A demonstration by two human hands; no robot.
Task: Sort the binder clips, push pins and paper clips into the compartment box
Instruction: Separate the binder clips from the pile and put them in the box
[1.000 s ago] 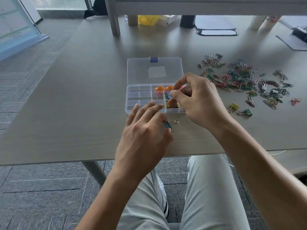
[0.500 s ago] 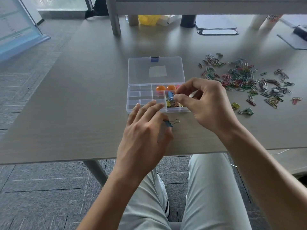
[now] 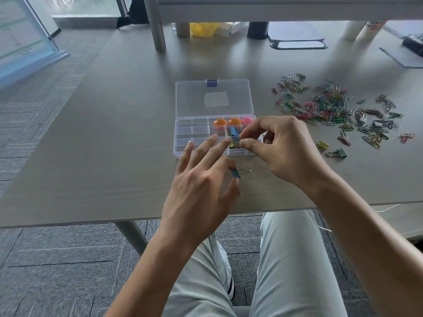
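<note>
Your left hand pinches a blue binder clip just in front of the compartment box, handles pointing right; your right hand pinches something small, unclear what, over the box's right compartments; left is nearer.

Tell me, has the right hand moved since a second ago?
Yes. The right hand has drawn back toward the near edge of the compartment box, uncovering the pink push pin.
</note>
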